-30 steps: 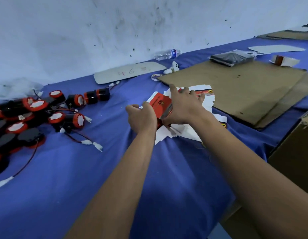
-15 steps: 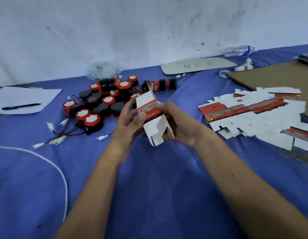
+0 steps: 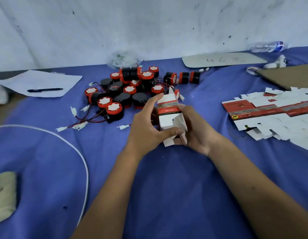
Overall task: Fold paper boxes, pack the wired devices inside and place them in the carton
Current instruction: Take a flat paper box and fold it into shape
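A small white paper box with a red and grey band (image 3: 168, 116) is held upright above the blue cloth, its lower flaps hanging open. My left hand (image 3: 148, 125) grips its left side, thumb across the bottom flap. My right hand (image 3: 196, 128) grips its right side from behind. Just beyond lies a pile of black and red round wired devices (image 3: 130, 90) with white connectors on thin wires. A stack of flat unfolded box blanks (image 3: 274, 114) lies to the right. The carton is out of view.
A sheet of paper (image 3: 41, 80) with a black pen (image 3: 44, 90) lies far left. A white cord (image 3: 70, 145) curves across the cloth at left, a cream cloth (image 3: 4, 192) below it. Brown cardboard (image 3: 288, 75), a grey board (image 3: 224, 59) and a water bottle (image 3: 269, 46) lie at the back right.
I picked one blank from the stack and brought it in front of the device pile. It now stands opened into a box shape between both hands, and my view has swung left.
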A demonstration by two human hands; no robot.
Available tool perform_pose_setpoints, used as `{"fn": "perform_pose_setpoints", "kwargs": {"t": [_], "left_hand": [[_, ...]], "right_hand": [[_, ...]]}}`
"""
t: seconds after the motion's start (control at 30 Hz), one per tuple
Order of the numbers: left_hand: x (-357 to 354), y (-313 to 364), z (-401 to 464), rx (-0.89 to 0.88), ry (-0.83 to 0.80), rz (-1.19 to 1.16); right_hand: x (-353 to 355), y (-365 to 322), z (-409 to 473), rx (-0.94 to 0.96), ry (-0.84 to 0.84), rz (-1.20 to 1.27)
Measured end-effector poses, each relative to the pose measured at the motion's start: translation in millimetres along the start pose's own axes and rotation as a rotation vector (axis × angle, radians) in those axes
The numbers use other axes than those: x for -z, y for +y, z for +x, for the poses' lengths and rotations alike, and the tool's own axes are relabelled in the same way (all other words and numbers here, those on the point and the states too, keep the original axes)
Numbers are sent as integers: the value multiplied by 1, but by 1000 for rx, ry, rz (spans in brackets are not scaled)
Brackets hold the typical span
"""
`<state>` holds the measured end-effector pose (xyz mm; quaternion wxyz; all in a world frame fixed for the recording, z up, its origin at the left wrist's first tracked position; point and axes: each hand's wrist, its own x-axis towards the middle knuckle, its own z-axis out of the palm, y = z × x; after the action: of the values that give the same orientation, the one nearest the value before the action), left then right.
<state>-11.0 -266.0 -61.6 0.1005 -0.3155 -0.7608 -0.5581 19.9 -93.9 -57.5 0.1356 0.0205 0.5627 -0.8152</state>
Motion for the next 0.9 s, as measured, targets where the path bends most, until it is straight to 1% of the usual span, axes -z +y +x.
{"fn": "perform_pose_setpoints", "kwargs": {"t": [0.1, 0.2, 0.3, 0.37, 0.47, 0.57, 0.6, 0.7, 0.8, 0.83, 0.9], "left_hand": [[-1, -1, 0, -33, 117, 51], [-1, -2, 2, -9, 142, 30], [-1, -1, 3, 48, 168, -34], [-1, 1, 4, 127, 139, -143], [-2, 5, 4, 242, 33, -410], [-4, 11, 5, 326, -62, -561], [-4, 14, 6, 345, -67, -593], [-5, 20, 6, 306, -9, -670], [-5, 21, 4, 221, 59, -663], [-5, 20, 4, 203, 59, -645], [-4, 18, 5, 182, -15, -590]], "right_hand": [[-7, 2, -3, -1, -2, -97], [-9, 2, -6, 9, -9, -121], [-7, 1, -6, 121, -5, -159], [-4, 2, -7, 223, 1, -243], [-3, 4, -7, 307, -44, -405], [-5, 5, -6, 315, 22, -398], [-4, 6, -5, 317, 57, -386], [-1, 6, -4, 325, 161, -356], [1, 7, -2, 317, 162, -343], [2, 7, -1, 318, 151, -351], [5, 7, -1, 327, 124, -379]]}}
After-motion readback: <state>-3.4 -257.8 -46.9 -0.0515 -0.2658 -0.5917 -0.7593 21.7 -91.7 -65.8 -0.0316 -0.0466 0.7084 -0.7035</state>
